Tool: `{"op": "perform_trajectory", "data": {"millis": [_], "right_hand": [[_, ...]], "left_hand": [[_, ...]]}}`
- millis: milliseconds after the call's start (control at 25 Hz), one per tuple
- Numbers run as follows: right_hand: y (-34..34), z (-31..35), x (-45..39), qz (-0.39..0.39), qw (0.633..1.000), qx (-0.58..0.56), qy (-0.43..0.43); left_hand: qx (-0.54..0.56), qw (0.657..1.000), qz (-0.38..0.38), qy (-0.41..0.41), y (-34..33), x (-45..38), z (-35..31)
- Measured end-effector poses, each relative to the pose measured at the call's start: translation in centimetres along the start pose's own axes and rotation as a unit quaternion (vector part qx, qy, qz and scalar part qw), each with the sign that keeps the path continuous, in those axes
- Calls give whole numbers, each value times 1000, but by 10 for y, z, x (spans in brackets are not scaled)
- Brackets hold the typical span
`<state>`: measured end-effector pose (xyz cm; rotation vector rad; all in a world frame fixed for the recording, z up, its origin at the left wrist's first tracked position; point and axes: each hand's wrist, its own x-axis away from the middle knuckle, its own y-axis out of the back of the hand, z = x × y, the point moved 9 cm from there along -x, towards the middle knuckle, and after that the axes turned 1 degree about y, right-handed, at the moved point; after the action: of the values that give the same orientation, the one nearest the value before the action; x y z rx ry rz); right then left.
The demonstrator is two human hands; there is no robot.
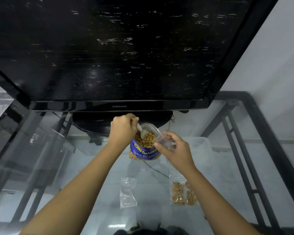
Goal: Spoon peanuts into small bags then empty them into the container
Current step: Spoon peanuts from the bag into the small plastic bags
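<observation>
A blue peanut pouch (143, 150) stands open on the glass table (95, 192), with peanuts (147, 139) showing at its mouth. My left hand (122, 128) grips a clear plastic spoon (141, 131) whose bowl dips into the peanuts. My right hand (174, 150) pinches a small clear bag (163, 139) held open beside the pouch's right edge. Two small bags filled with peanuts (183, 192) lie on the glass under my right forearm. An empty small bag (128, 192) lies to their left.
A large black television (109, 48) on a round stand (98, 122) fills the far side of the table. A translucent plastic container (200, 148) shows right of my right hand, seemingly below the glass. Black metal table frame bars (241, 150) run along the right.
</observation>
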<state>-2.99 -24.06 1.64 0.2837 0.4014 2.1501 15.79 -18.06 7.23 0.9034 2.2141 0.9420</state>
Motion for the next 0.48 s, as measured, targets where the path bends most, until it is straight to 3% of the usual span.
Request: {"op": "perform_trajectory", "data": {"millis": [120, 280, 480], "right_hand": [[1, -2, 1, 6, 1000, -8, -3], [0, -6, 0, 18, 1000, -4, -7], [-2, -14, 1, 21, 999, -29, -11]], "left_hand": [[5, 999, 26, 28, -10, 4, 1], [70, 978, 47, 191, -14, 2, 45], [68, 986, 71, 136, -21, 12, 25]]}}
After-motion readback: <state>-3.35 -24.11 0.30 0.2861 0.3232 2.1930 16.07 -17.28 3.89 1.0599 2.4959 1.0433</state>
